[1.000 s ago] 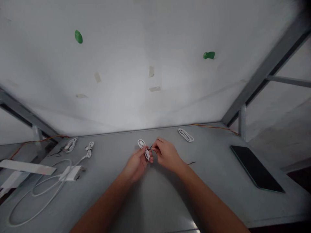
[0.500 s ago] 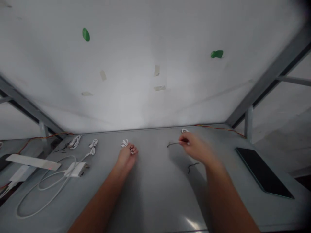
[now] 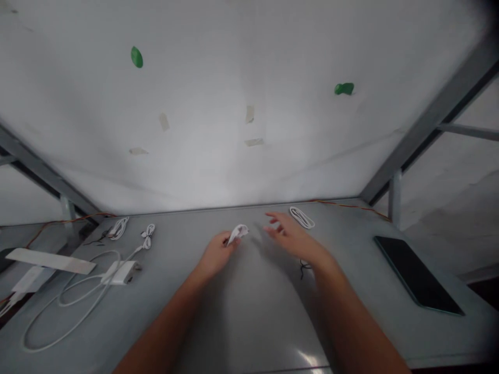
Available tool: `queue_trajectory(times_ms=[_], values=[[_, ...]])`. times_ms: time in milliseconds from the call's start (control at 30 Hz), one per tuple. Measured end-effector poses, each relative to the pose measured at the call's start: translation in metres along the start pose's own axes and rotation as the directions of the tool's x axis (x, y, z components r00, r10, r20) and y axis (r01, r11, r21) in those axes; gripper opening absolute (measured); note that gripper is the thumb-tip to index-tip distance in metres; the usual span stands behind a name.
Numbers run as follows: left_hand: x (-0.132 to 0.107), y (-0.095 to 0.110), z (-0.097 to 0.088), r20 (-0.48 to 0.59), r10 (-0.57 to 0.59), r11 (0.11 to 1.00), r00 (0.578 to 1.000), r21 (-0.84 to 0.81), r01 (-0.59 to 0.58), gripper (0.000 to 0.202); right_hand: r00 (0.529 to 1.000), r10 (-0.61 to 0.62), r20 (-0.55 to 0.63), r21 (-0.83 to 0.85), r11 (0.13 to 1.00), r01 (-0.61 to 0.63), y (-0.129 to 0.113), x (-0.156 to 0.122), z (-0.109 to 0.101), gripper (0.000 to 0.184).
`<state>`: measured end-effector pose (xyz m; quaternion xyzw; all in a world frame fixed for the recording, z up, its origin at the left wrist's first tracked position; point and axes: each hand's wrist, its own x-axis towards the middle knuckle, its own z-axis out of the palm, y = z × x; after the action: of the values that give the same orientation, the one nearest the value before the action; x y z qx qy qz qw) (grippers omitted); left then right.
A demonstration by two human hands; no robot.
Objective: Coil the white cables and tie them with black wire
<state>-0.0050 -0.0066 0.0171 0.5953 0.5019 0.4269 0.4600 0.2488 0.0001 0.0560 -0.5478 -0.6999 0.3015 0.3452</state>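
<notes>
My left hand (image 3: pixel 215 254) pinches a small folded bundle of white cable (image 3: pixel 238 233) between thumb and fingers, just above the grey table (image 3: pixel 249 311). My right hand (image 3: pixel 292 241) is off to the right with its fingers spread, holding nothing. Closest to it are a coiled white cable (image 3: pixel 301 217) just past the fingertips and a small tangle of black wire (image 3: pixel 304 268) on the table by the wrist.
At the left lie a white power adapter (image 3: pixel 121 272) with a long looped cable, white coiled cords (image 3: pixel 147 235), and a flat white strip (image 3: pixel 50 261). A dark tablet (image 3: pixel 415 274) lies at the right. A thin orange wire (image 3: pixel 351 205) runs along the back edge.
My right hand no longer holds the dark wire and has moved back toward the middle, its fingers spread. My left hand has moved right, with the white bundle raised in its fingers.
</notes>
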Motion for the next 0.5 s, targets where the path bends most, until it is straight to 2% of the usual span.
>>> queue_trajectory(times_ms=[33,100,167,267,333,367,400,433,467,500], values=[[-0.002,-0.001,0.003,0.025,0.065,0.995,0.998,0.078,-0.067,0.006,0.996,-0.040,0.078,0.124,0.992,0.030,-0.009,0.000,0.017,0.049],[-0.005,-0.003,0.008,0.018,0.143,0.979,0.989,0.140,-0.145,0.004,0.967,-0.092,0.240,0.306,0.952,0.014,-0.017,0.001,0.047,0.045],[-0.005,-0.006,0.011,-0.024,0.120,0.988,0.993,0.100,-0.117,0.012,0.960,-0.079,0.268,0.403,0.915,-0.038,-0.013,0.004,0.065,0.036],[0.001,-0.007,0.001,-0.071,-0.009,1.000,0.997,0.021,0.010,0.029,0.982,0.033,0.184,0.435,0.893,-0.111,0.009,0.014,0.070,0.033],[0.008,-0.005,-0.018,-0.173,-0.012,0.994,0.985,0.106,0.031,0.032,0.986,0.158,0.048,0.380,0.910,-0.164,0.027,0.021,0.060,0.031],[0.010,-0.004,-0.030,-0.268,0.035,0.978,0.963,0.207,0.023,0.031,0.975,0.217,-0.038,0.346,0.919,-0.191,0.034,0.024,0.054,0.030],[0.012,-0.003,-0.044,-0.378,0.103,0.936,0.920,0.350,0.039,0.030,0.956,0.264,-0.124,0.295,0.930,-0.219,0.040,0.026,0.047,0.029],[0.013,-0.004,-0.059,-0.461,0.161,0.865,0.873,0.492,0.100,0.030,0.933,0.295,-0.205,0.238,0.940,-0.245,0.045,0.028,0.040,0.029],[0.013,-0.006,-0.074,-0.550,0.196,0.781,0.812,0.588,0.210,0.034,0.912,0.306,-0.274,0.186,0.947,-0.262,0.048,0.028,0.033,0.031],[0.012,-0.009,-0.089,-0.637,0.216,0.706,0.740,0.626,0.332,0.041,0.897,0.298,-0.327,0.124,0.954,-0.272,0.049,0.027,0.027,0.033]])
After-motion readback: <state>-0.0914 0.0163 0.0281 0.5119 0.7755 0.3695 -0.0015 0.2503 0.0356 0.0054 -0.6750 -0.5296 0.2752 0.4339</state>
